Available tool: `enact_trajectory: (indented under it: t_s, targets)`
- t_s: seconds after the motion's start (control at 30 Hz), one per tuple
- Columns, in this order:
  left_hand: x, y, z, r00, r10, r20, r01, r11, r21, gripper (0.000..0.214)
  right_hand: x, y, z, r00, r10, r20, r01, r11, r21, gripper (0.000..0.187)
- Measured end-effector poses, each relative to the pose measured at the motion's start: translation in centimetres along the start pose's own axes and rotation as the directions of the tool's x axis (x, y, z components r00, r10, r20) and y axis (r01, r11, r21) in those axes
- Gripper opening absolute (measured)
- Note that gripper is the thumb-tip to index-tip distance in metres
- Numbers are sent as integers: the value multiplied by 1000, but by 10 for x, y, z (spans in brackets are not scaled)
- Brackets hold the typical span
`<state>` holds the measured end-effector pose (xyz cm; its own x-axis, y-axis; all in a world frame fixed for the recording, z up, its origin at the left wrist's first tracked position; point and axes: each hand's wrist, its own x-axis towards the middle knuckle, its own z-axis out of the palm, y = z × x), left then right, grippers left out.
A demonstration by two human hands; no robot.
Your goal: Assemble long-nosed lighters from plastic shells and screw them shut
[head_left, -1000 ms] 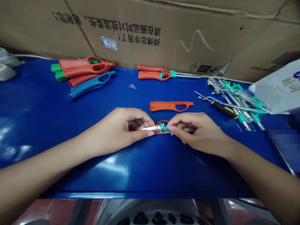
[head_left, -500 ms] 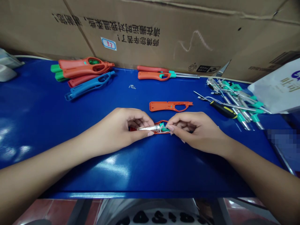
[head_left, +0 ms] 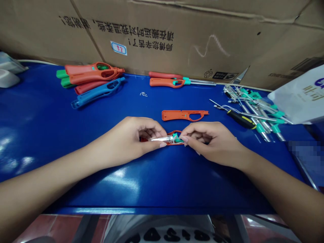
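Note:
Between my hands lies an orange lighter half-shell (head_left: 174,144), partly covered by my fingers. Over it sits a lighter insert with a clear tube (head_left: 162,138), a green trigger piece (head_left: 176,137) and thin white wires. My left hand (head_left: 145,135) is closed round the clear tube, thumb at the front and fingers behind. With thumb and forefinger, my right hand (head_left: 202,137) pinches at the green end; the exact bit held is hidden. Just behind, a second orange half-shell (head_left: 177,115) rests on the blue table, its hollow side up.
Orange, blue and green shells (head_left: 93,74) are piled at the back left. Small screws (head_left: 143,94) lie near two orange lighters (head_left: 167,82) with metal rods. Lighter inserts (head_left: 260,108), a black-yellow screwdriver (head_left: 241,119) and a white bag (head_left: 298,94) are at right. A cardboard box (head_left: 152,20) stands behind.
The view has shifted very slightly. Both hands keep the same hold on the insert, and no object has visibly moved.

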<state>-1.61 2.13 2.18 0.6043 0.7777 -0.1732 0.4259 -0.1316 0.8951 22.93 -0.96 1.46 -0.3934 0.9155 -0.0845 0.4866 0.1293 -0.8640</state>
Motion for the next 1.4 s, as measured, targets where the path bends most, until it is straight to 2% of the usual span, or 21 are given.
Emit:
enact_trajectory:
  t_s: [0.6, 1.4]
  targets:
    - [0, 3, 1, 1000, -21, -3, 21, 1000, -5, 20, 1, -1, 1, 1000, 0, -5, 0, 1000, -7, 15]
    - [0, 7, 6, 997, -37, -69, 37, 999, 1, 20, 1, 0, 2, 1000, 12, 0, -12, 1000, 22, 15]
